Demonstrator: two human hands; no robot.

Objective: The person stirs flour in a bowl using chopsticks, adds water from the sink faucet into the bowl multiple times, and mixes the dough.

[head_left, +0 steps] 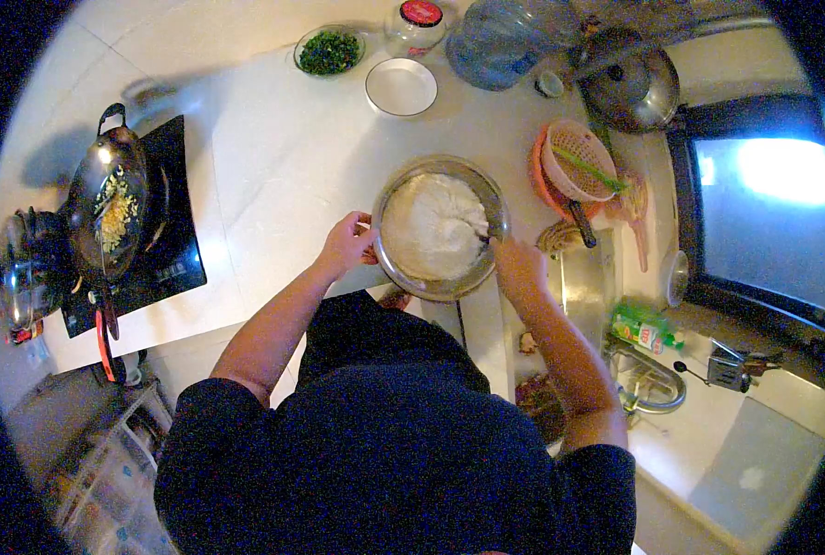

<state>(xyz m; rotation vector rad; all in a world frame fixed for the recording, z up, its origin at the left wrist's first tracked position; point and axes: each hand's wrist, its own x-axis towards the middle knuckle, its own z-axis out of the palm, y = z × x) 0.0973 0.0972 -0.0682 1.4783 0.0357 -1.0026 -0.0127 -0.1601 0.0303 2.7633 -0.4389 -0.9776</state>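
Observation:
A round metal bowl stands at the counter's front edge, with white flour inside. My left hand grips the bowl's left rim. At the right side, my right hand is closed around a utensil whose dark end dips into the flour; most of the utensil is hidden by the hand and flour.
A wok with chopped bits sits on the black cooktop at left. Behind the bowl are an empty white dish, chopped greens and a jar. A pink colander stands right, beyond it a window.

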